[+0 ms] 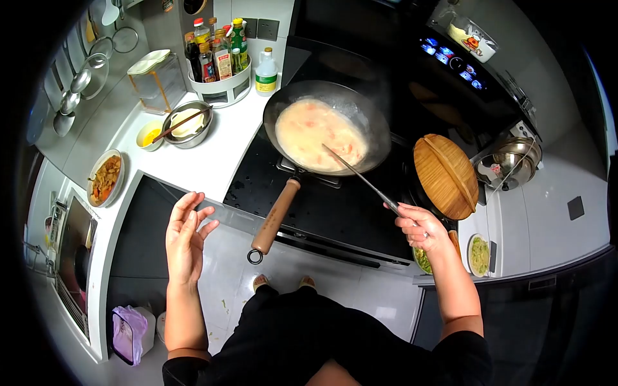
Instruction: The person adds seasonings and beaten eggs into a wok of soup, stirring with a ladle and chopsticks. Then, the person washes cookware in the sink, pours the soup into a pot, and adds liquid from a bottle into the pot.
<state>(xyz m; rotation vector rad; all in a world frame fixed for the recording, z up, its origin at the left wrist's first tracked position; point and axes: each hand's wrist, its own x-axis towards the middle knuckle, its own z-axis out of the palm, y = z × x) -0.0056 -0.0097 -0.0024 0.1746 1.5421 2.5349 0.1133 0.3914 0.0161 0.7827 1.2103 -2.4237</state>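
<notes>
R hand (421,228) gripping utensil (372,186), far end in wok (378,119) soup (309,128) ahead; L hand (185,239) empty, fingers loosely spread, nearer wok handle (277,215), axis twd me, angled L.

Bright indoor light — fisheye-bent view, blackened corners

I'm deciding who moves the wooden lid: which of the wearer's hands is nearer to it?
Right. The right hand, gripping the utensil, is just below and left of the wooden lid in view; the left hand is farther, left of the pan handle.
</notes>
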